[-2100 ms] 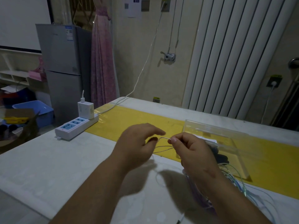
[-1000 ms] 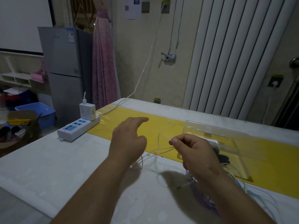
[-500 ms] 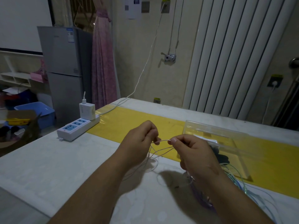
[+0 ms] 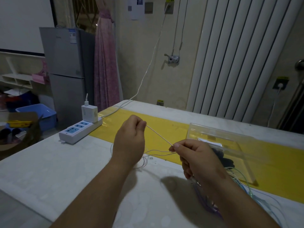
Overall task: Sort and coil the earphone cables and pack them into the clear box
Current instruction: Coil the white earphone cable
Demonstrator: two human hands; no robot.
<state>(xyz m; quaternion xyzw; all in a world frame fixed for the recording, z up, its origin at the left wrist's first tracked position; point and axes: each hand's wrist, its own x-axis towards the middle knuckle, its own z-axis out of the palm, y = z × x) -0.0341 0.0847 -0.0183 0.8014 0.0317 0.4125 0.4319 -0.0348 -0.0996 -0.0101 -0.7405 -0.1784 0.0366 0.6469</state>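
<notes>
Nearest, at five o'clock, a tangle of thin blue, green and purple earphone cables (image 4: 204, 200) lies unsorted on the white table (image 4: 65, 170). The right hand (image 4: 197, 155) pinches a thin pale pink earphone cable (image 4: 159, 135). The left hand (image 4: 130, 140), at ten o'clock from it, pinches the same strand taut, likely to straighten it for coiling, with slack loops trailing beneath. The clear plastic box (image 4: 213, 129) waits at two o'clock

The cable (image 4: 158, 134) pinched between the fingers (image 4: 142, 125) of both hands is thin, pale and smooth, seemingly plastic-coated. Right of the fingers, the box (image 4: 213, 131) is clear, glossy plastic. Beneath them the surface (image 4: 65, 162) looks matt and faintly mottled. Beyond them a yellow strip (image 4: 166, 124) shines like film. Left of the fingers, the power strip (image 4: 77, 132) is smooth white plastic.
</notes>
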